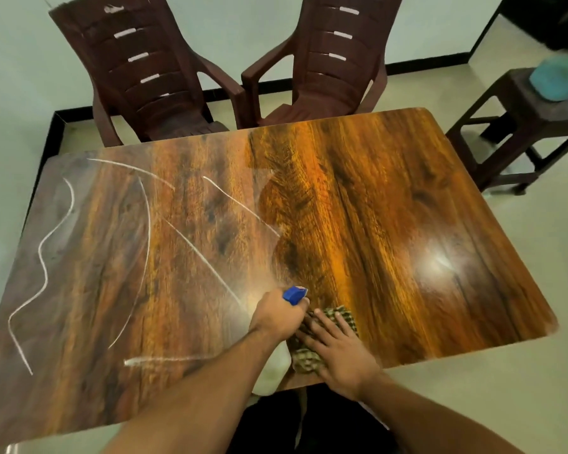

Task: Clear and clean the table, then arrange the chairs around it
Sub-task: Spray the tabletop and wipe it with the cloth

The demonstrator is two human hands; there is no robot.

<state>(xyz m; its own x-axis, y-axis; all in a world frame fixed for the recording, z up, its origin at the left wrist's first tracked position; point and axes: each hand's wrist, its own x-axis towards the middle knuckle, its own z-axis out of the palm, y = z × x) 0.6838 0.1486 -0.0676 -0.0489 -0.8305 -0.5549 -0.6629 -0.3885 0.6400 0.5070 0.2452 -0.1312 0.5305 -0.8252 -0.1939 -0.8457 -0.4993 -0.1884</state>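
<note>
A glossy wood-grain table (391, 208) fills the view. White chalk-like lines (145, 231) cross its left half. My left hand (277, 314) grips a spray bottle (276, 362) with a blue nozzle (295, 294) and a white body, held over the table's near edge. My right hand (338, 345) lies flat, fingers spread, on a checked cloth (338, 317) at the near edge, right beside the bottle. Two dark brown plastic armchairs, one on the left (145, 70) and one on the right (328, 60), stand at the far side.
A dark brown stool (518, 126) stands right of the table with a turquoise object (559, 78) on top. Pale tiled floor (473, 404) surrounds the table, with a black skirting line along the far wall.
</note>
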